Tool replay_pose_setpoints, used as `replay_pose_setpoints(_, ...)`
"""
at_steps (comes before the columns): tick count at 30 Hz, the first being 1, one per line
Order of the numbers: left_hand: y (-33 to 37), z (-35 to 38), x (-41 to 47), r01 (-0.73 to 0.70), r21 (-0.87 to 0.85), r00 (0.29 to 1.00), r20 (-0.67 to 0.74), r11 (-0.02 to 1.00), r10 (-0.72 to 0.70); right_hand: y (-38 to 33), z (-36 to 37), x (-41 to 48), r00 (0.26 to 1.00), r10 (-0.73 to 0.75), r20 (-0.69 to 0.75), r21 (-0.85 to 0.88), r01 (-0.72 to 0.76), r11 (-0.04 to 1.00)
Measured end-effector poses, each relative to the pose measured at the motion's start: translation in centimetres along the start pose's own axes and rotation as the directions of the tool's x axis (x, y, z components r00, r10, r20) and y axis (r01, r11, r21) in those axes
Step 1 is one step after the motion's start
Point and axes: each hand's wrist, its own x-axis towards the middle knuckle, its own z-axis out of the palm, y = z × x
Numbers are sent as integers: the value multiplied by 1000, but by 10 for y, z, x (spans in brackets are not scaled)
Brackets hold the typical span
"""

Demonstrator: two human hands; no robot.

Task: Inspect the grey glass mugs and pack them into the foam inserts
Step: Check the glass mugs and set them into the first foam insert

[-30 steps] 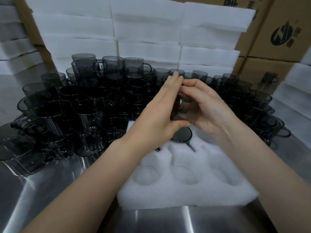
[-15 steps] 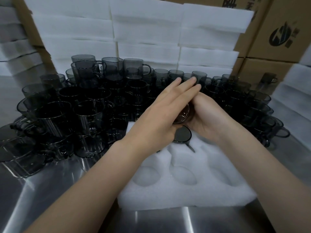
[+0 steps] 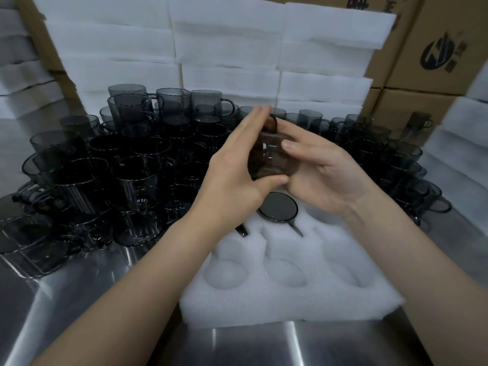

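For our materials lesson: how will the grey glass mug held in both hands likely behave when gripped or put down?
The mug looks like thin smooth glass, so probably rigid, fragile and slippery; the left hand and right hand both hold it. On its round side it might roll on the steel table; pockets of the foam insert would likely steady it.

Foam insert (image 3: 290, 305) front-ctr on table (image 3: 79, 299), mugs (image 3: 132, 165) L & behind, foam stacks (image 3: 224, 48) at back, boxes (image 3: 435, 48) R.

2 hands (image 3: 232, 178) (image 3: 327, 175), 1 held mug (image 3: 272, 157), 1 foam insert (image 3: 290, 305), loose mugs (image 3: 136, 186) uncountable.
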Motion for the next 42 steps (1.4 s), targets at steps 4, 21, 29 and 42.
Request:
replay_pose_setpoints(4,-1,-1,2,79,-72,997,-10,994,-80,4,-6,4,995,9,-102,-22,-11,1000)
replay_pose_setpoints(21,1,-3,5,273,-295,927,-174,916,-333,-11,-19,-9,968,-167,-186,-613,19,790)
replay_pose_setpoints(29,0,-5,7,378,-258,921,12,889,-388,-23,0,-13,958,-237,-164,-780,20,625)
replay_pose_setpoints(42,-5,-2,7,404,-36,915,4,914,-404,-45,-5,-46,745,-5,-667,-738,-660,141)
